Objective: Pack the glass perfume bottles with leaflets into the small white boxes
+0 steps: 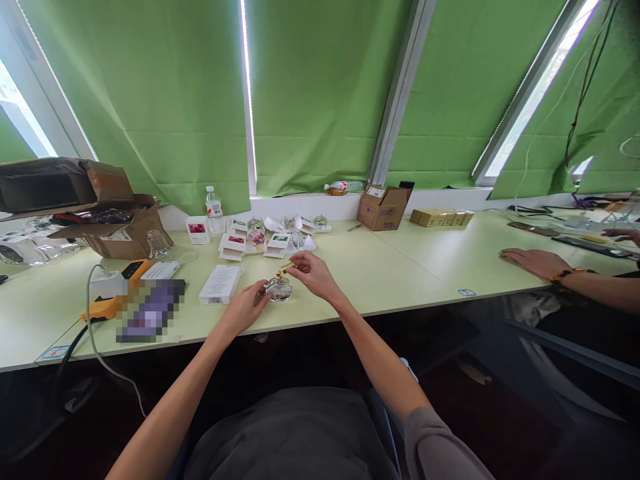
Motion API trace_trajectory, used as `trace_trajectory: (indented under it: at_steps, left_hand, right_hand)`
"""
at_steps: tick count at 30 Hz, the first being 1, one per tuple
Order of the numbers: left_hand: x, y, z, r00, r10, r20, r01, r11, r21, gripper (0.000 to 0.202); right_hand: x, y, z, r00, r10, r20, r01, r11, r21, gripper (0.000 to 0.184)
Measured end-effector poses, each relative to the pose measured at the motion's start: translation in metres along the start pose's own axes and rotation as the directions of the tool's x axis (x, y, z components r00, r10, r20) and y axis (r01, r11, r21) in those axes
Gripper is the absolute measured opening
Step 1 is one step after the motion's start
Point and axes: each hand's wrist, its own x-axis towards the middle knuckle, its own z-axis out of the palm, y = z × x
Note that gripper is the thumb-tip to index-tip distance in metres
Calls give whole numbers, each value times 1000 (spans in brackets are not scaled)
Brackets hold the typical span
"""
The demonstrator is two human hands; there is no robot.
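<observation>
A round, clear glass perfume bottle (280, 289) with a gold neck stands upright near the table's front edge. My left hand (245, 308) grips it from the left side, fingers and thumb against the glass. Just above and to the right of the neck, my right hand (315, 273) pinches a small gold-coloured piece (288, 266); its exact shape is too small to make out. Left of the bottle lies a white box (221, 285) with printed text and a barcode. Behind my hands, several glass bottles (256, 235) rest among opened white cartons (233, 245).
A water bottle (213, 210) and a white box with a red picture (199, 229) stand at the back. Cardboard boxes (383, 207) sit further right and far left (123, 233). An orange device (103, 308) and a cable lie left. At right rests another person's hand (535, 263).
</observation>
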Motion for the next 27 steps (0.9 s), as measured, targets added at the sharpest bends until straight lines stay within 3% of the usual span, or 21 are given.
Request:
trace_trajectory:
  at_steps: [13, 17, 27]
  left_hand:
    - [0, 2, -1, 1000, 2, 12, -2, 1000, 4, 37]
    - [0, 3, -1, 1000, -5, 7, 5, 1000, 11, 37]
    - [0, 4, -2, 1000, -1, 16, 1, 1000, -1, 37]
  right_hand:
    - [-4, -9, 17, 980, -171, -101, 168, 985, -40, 27]
    - [-5, -8, 21, 978, -165, -129, 160, 986, -50, 33]
    - [-7, -10, 24, 979, -186, -87, 176, 978, -115, 25]
